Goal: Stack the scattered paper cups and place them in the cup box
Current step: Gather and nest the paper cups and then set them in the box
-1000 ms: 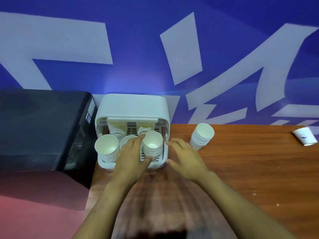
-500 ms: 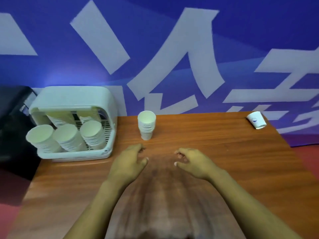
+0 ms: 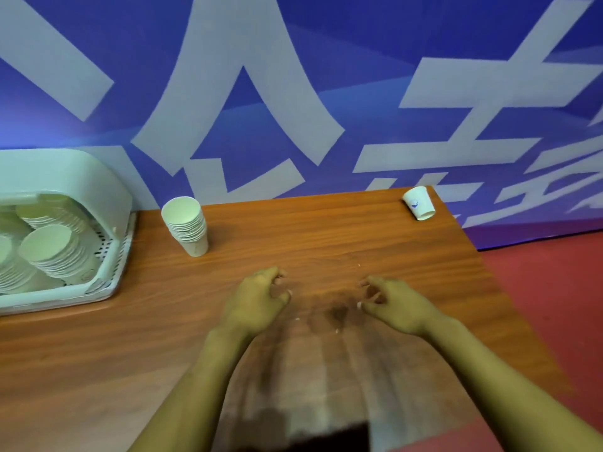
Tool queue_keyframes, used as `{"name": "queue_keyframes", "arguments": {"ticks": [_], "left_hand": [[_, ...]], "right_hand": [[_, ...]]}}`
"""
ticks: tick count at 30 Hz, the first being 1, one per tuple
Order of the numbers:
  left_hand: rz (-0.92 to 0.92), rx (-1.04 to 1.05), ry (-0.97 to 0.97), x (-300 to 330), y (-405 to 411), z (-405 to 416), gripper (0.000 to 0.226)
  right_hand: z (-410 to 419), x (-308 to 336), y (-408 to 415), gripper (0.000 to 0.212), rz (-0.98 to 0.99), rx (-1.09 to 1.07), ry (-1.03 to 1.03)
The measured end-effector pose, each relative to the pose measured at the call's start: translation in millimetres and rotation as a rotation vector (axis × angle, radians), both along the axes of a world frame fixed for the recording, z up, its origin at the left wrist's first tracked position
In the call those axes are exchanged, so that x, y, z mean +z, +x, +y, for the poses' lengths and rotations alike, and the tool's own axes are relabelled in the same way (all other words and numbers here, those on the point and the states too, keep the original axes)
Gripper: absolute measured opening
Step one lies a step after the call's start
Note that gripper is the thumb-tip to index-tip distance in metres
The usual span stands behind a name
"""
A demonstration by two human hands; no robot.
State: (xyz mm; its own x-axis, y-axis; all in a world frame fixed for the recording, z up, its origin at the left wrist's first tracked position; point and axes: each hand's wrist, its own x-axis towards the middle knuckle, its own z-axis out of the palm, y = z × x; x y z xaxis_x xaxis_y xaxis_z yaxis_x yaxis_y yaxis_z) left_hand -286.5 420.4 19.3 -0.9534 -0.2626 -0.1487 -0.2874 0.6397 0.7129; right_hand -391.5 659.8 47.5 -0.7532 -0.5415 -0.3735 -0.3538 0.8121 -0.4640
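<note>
**Both hands empty, one stack and one stray cup left out**

Nearest to us, our left hand (image 3: 257,298) and right hand (image 3: 396,303) hover just above the worktop (image 3: 326,243), side by side with a gap between them. Both have fingers loosely curled and hold nothing.

Beyond the hands, the relation that matters: the stack of cups (image 3: 186,225) stands upright on the worktop, mouth up, ahead and to the left of us. Its long axis is close to vertical, leaning a little in this wide view. Our left hand is the nearer one, so we judge a side grip from that hand to be the natural reach. The stack stands just beside the cup box (image 3: 98,187), apart from it, so the carry would be short.

The cup box sits at the left edge of the worktop, its open front towards us, with several stacks of cups already lying inside on a slotted tray.

Far off at the right rear corner, a single cup (image 3: 419,202) lies tipped over, well apart from everything else and close to the edge. Our right hand is nearer to it, though we think it is a long stretch.

The worktop is brown wood grain. Behind it runs a blue wall with large pale lettering (image 3: 241,132), and red floor (image 3: 554,288) shows to the right.
</note>
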Motion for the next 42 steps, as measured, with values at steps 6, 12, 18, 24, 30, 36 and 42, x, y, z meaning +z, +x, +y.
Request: {"name": "queue_keyframes", "arguments": {"ticks": [6, 12, 18, 24, 30, 36, 42], "left_hand": [[-0.035, -0.01, 0.044, -8, -45, 24, 0.034], [-0.104, 0.026, 0.005, -6, -79, 53, 0.032], [-0.149, 0.137, -0.036, -16, -122, 122, 0.036], [-0.231, 0.147, 0.053, -26, -195, 216, 0.036], [-0.271, 0.138, 0.08, -32, -267, 256, 0.043], [-0.306, 0.157, 0.063, -38, -337, 254, 0.052], [-0.337, 0.168, 0.094, -65, -402, 244, 0.056]], "right_hand": [[35, 2, -34, 0.04, 0.028, -0.035, 0.046], [67, -15, -82, 0.036, -0.025, -0.049, -0.032], [120, -53, -146, 0.037, -0.146, 0.042, -0.112], [197, -64, -218, 0.047, -0.241, -0.053, -0.185], [228, -58, -288, 0.051, -0.232, -0.051, -0.183], [221, -54, -363, 0.051, -0.206, -0.096, -0.187], [187, -83, -410, 0.056, -0.25, -0.099, -0.189]]}}
